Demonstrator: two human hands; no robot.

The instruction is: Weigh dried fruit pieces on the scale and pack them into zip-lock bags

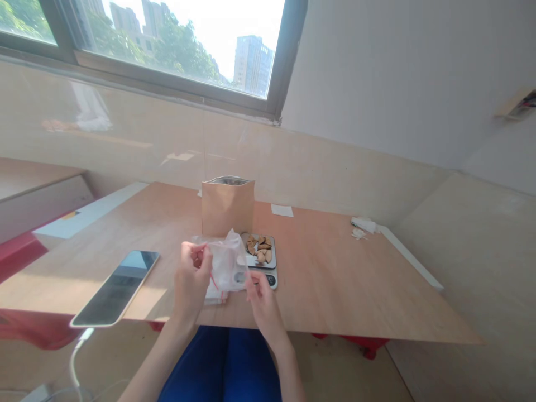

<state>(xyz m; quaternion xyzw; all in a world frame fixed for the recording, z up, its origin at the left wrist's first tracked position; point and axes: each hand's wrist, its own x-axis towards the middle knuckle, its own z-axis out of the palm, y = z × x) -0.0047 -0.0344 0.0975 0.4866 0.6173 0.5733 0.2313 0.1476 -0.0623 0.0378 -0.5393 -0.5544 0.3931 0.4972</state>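
Both hands hold a small clear plastic zip bag [226, 258] above the near edge of the wooden table [335, 279]. My left hand [191, 282] pinches the bag's upper left edge, where a red strip shows. My right hand [262, 298] has its fingers closed on the bag's lower right corner. Just behind the bag sits a small digital scale [263, 262] with several brown pieces [260, 248] on its plate. A brown paper pouch [228, 207] stands upright and open behind the scale. A thin stack of more clear bags [215, 297] lies under my hands.
A phone [115, 287] lies on the table's left near edge with a white cable hanging below. A white paper slip [282, 210] lies by the wall and crumpled white bits [362, 226] at the far right. Tiled wall and window run behind the table.
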